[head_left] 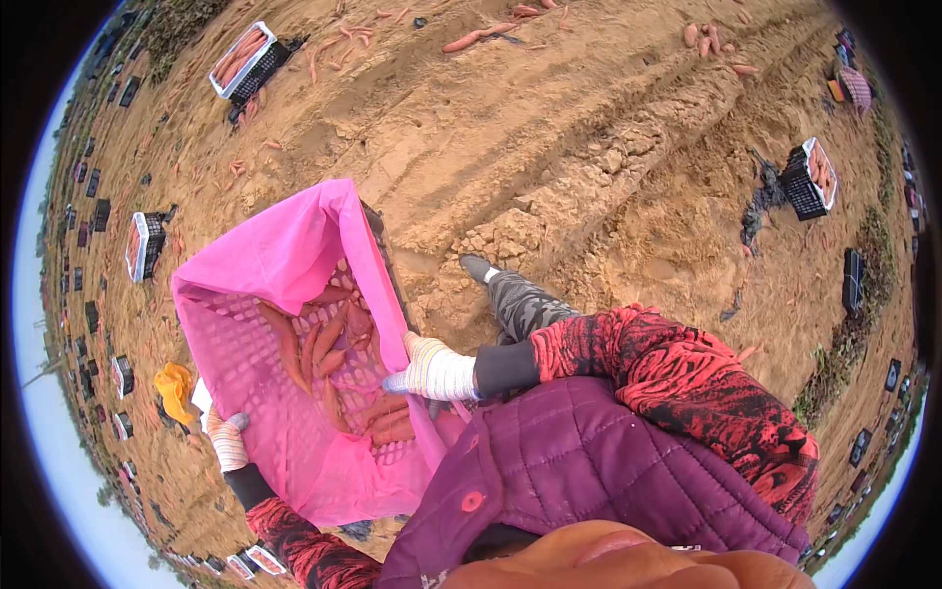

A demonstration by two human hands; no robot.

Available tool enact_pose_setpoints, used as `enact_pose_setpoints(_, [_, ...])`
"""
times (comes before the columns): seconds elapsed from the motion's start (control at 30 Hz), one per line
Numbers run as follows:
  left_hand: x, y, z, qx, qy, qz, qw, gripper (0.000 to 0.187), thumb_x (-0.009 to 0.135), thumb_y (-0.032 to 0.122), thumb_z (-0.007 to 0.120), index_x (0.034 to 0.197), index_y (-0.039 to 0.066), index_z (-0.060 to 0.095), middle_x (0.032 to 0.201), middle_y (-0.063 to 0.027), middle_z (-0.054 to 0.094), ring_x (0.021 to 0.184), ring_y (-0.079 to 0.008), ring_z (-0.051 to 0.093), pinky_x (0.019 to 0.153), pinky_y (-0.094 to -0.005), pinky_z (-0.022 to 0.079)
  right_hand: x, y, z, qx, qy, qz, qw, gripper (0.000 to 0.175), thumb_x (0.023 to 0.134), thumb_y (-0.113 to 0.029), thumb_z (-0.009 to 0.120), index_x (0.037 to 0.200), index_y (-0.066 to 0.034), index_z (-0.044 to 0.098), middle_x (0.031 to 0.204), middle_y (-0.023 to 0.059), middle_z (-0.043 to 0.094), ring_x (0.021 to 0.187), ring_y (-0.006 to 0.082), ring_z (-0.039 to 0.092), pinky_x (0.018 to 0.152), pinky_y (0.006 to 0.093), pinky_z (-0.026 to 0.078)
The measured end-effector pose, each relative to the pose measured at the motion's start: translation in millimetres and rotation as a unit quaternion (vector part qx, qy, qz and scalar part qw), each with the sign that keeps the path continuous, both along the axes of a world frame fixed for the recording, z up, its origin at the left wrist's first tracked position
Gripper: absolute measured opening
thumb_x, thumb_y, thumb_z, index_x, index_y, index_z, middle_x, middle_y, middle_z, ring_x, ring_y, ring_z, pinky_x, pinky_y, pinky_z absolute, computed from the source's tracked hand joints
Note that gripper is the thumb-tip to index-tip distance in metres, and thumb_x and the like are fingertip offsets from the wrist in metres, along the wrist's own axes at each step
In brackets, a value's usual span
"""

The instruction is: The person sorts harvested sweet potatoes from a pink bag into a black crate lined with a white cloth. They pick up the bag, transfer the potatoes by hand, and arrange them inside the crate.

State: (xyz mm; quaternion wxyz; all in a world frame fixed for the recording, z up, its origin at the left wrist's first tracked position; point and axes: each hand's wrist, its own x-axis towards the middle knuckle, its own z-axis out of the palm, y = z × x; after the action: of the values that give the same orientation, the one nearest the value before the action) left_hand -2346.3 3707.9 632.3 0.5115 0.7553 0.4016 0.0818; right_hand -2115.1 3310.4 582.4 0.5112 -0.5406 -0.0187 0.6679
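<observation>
A large plastic crate with a pink cloth liner stands tilted in view before me, left of centre. Several sweet potatoes lie in its bottom, on the pink cloth. My right hand, in a striped knitted glove, grips the near right rim with the liner folded over it. My left hand, gloved alike, holds the opposite rim at the lower left, its thumb showing. The fingers under both rims are partly hidden.
Black crates filled with sweet potatoes stand at the upper left, left and right. Loose sweet potatoes lie on furrowed soil. My foot is beside clods. A person bends at the far right; a yellow cloth is beyond the crate.
</observation>
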Motion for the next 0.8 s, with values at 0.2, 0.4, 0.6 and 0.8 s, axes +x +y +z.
enact_pose_setpoints(0.2, [93, -48, 18, -0.031, 0.034, -0.095, 0.994, 0.066, 0.061, -0.017, 0.053, 0.125, 0.002, 0.058, 0.1, -0.0036, 0.065, 0.074, -0.0136, 0.06, 0.057, -0.0243, 0.048, -37, -121, 42, -0.024, -0.067, -0.141, 0.987, 0.049, 0.079, -0.031, 0.073, 0.107, 0.0043, 0.053, 0.076, 0.0167, 0.061, 0.05, 0.0264, 0.059, 0.04, 0.0398, 0.05])
enact_pose_setpoints(0.4, [251, -166, 3, 0.043, 0.102, -0.188, 0.976, 0.052, 0.062, -0.013, 0.054, 0.112, -0.002, 0.061, 0.084, -0.0024, 0.064, 0.064, -0.0123, 0.057, 0.056, -0.0259, 0.048, -38, -225, 11, -0.073, -0.124, -0.192, 0.971, 0.054, 0.071, -0.038, 0.077, 0.098, 0.0062, 0.063, 0.081, 0.0203, 0.066, 0.077, 0.0298, 0.066, 0.069, 0.0391, 0.052])
enact_pose_setpoints(0.6, [408, -400, 14, 0.137, 0.094, -0.384, 0.908, 0.041, 0.064, -0.009, 0.057, 0.104, -0.003, 0.062, 0.077, -0.0025, 0.063, 0.062, -0.012, 0.055, 0.057, -0.0272, 0.048, -10, -411, 5, -0.024, -0.058, -0.383, 0.921, 0.06, 0.07, -0.04, 0.083, 0.099, 0.0084, 0.061, 0.088, 0.0191, 0.067, 0.078, 0.0276, 0.065, 0.071, 0.0385, 0.051])
enact_pose_setpoints(0.8, [523, -631, 33, 0.038, 0.038, -0.485, 0.873, 0.046, 0.062, -0.011, 0.053, 0.105, 0.0, 0.064, 0.07, -0.0022, 0.061, 0.053, -0.0125, 0.053, 0.051, -0.0268, 0.045, 14, -602, 63, -0.024, -0.122, -0.455, 0.882, 0.056, 0.079, -0.039, 0.077, 0.098, 0.0094, 0.059, 0.084, 0.0199, 0.067, 0.063, 0.0269, 0.066, 0.054, 0.037, 0.052])
